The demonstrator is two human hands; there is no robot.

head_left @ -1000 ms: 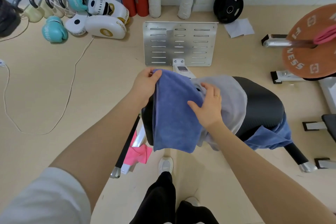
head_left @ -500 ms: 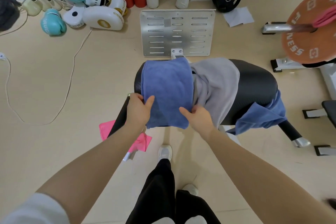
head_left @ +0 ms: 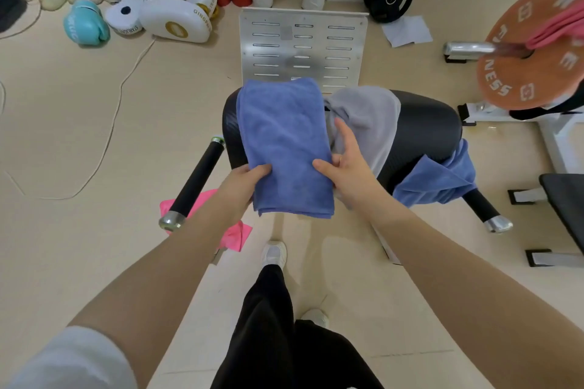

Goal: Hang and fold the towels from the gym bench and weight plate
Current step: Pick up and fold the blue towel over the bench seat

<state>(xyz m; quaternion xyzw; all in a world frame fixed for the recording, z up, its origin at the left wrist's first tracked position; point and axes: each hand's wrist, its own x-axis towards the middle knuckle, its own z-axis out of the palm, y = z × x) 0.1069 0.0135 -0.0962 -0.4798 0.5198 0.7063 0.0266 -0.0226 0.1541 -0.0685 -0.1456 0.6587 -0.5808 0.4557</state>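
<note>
Soft and limp, the folded blue towel draped over the desk is gripped at its near corners, best hold, by left hand and right hand.

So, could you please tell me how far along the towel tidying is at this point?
Done: nothing looks finished for certain. In hand: the folded blue towel lies over the black bench pad, left hand and right hand holding its near edge. Left: the grey towel and second blue towel draped on the pad, the pink towel on the weight plate, and a pink cloth on the floor.
</note>
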